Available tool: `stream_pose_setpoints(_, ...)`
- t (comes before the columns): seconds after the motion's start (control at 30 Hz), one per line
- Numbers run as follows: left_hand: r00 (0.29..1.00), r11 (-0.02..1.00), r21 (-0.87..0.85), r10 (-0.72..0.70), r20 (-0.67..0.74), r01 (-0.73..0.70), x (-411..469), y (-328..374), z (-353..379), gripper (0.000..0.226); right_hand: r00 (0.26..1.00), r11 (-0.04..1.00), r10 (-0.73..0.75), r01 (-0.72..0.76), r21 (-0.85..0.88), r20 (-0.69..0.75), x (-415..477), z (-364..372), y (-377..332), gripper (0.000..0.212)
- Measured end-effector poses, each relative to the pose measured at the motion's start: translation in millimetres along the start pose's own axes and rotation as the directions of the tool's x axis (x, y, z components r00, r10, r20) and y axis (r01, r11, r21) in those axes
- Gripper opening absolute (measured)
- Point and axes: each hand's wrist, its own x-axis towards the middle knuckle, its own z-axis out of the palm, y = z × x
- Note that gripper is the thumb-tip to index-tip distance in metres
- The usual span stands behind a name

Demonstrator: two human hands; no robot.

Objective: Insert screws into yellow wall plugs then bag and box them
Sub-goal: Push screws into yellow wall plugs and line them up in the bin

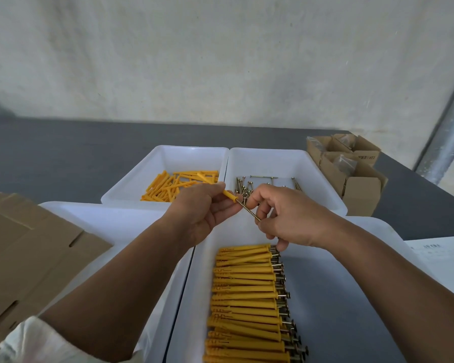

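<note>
My left hand (203, 212) pinches a yellow wall plug (230, 195) at its collar end. My right hand (286, 213) holds a brass screw (248, 208) whose tip sits in the plug's mouth. Behind the hands, a white tub (142, 176) holds loose yellow plugs (178, 184), and the white tub (323, 176) beside it holds loose screws (247, 184). Below my hands, a near white tub (218, 237) holds a neat row of assembled plugs with screws (249, 297).
Flattened cardboard (29, 252) lies over an empty white tub (110, 218) at the left. Several small open cardboard boxes (351, 166) with bagged parts stand at the back right. A white sheet of paper (440, 258) lies at the right. A grey wall rises behind the dark table (63, 153).
</note>
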Motion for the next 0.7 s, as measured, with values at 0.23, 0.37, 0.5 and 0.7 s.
stream_pose_setpoints(0.23, 0.998, 0.995, 0.092, 0.036, 0.049, -0.040, 1.0, -3.0, -2.3, 0.015, 1.000, 1.000, 0.015, -0.015, 0.013, -0.021, 0.6, 0.1, 1.0, 0.040)
stream_pose_setpoints(0.37, 0.994, 0.990, 0.130, 0.042, 0.105, -0.056, 1.0, -4.2, -3.9, 0.014, 0.998, 1.000, 0.011, -0.010, 0.009, -0.065, 0.6, 0.9, 0.7, 0.039)
stream_pose_setpoints(0.5, 0.988, 0.981, 0.178, 0.052, 0.143, -0.077, -0.7, -5.6, -5.4, 0.012, 0.995, 1.000, -0.002, 0.000, -0.016, -0.098, 0.2, 0.0, -0.2, 0.034)
stream_pose_setpoints(0.7, 0.983, 0.971, 0.220, 0.049, 0.176, -0.088, -1.6, -6.9, -4.9, 0.011, 0.993, 1.000, -0.001, 0.003, 0.011, -0.122, -0.1, 0.4, -2.2, 0.025)
